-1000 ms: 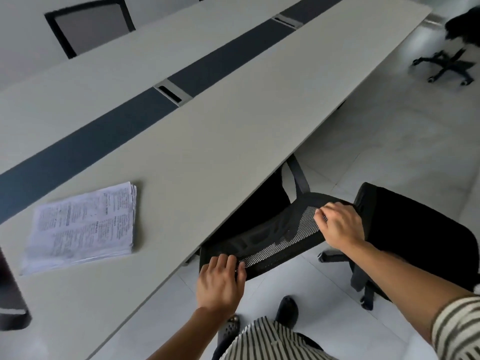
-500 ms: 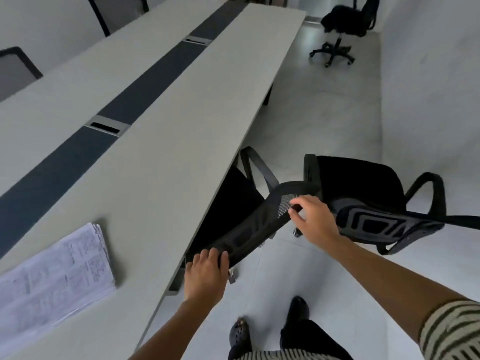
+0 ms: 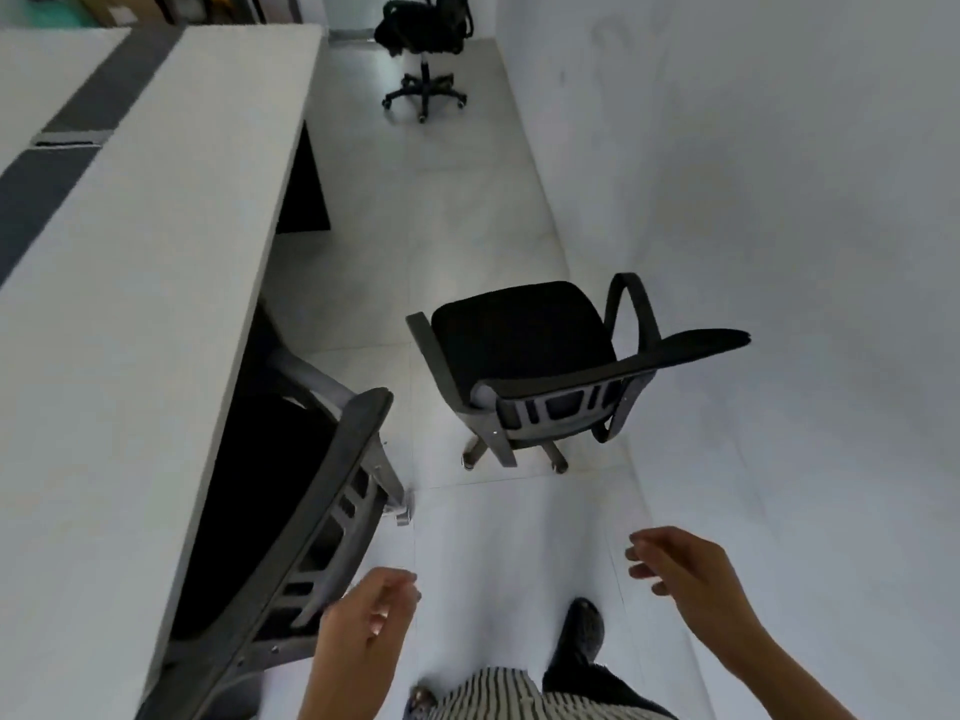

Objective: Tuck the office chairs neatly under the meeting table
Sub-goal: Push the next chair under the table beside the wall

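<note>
A long pale meeting table (image 3: 156,252) with a dark centre strip fills the left. One black mesh-backed office chair (image 3: 332,511) stands pushed under its near edge, only the backrest showing. My left hand (image 3: 369,626) hovers just off the backrest's lower end, fingers loosely curled and holding nothing. My right hand (image 3: 680,569) is in the air over the floor, fingers apart and empty. A second black chair (image 3: 524,356) with armrests stands out on the floor, away from the table. A third black chair (image 3: 423,44) stands far off by the table's end.
A white wall (image 3: 779,200) runs along the right, leaving a narrow tiled aisle (image 3: 441,226) between it and the table. My dark shoe (image 3: 582,636) is on the floor below my hands. Boxes and shelves sit at the top left.
Both hands have let go of the tucked chair's backrest and pulled back. My view has swung right, away from the papers, down the aisle toward the other chairs.
</note>
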Demonstrator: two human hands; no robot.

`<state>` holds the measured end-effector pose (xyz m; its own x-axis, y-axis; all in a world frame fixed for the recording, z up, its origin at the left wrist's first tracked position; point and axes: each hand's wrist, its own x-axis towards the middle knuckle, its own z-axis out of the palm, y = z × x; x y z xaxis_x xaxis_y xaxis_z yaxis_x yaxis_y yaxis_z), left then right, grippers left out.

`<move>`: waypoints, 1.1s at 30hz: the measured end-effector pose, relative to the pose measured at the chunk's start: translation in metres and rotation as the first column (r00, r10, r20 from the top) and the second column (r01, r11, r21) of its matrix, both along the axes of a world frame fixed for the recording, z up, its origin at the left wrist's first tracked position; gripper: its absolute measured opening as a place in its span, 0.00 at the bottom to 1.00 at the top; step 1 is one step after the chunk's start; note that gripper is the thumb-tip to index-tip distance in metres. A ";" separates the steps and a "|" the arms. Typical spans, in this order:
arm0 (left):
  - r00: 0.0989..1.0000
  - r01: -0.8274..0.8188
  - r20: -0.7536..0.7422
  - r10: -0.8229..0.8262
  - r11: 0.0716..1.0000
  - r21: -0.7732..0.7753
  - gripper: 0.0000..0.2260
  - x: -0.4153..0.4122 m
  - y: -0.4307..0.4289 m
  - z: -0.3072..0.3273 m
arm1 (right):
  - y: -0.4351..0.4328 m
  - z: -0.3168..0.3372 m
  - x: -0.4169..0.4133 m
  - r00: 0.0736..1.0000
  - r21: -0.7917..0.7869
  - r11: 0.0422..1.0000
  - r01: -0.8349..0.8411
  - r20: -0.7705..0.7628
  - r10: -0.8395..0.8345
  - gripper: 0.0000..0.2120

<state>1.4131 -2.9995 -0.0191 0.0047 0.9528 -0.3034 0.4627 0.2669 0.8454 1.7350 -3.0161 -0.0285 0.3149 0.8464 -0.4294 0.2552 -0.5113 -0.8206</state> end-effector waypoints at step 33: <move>0.622 0.268 -0.778 -0.085 0.957 0.109 0.17 0.242 0.368 -0.079 | 0.431 -0.081 0.207 0.363 0.004 0.841 -0.541 0.903 0.229 0.21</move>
<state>1.6550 -2.6318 -0.0980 0.0345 0.9956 -0.0875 0.9813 -0.0172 0.1918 1.9419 -2.5854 -0.1090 -0.0181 0.9944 0.1038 0.9918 0.0310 -0.1239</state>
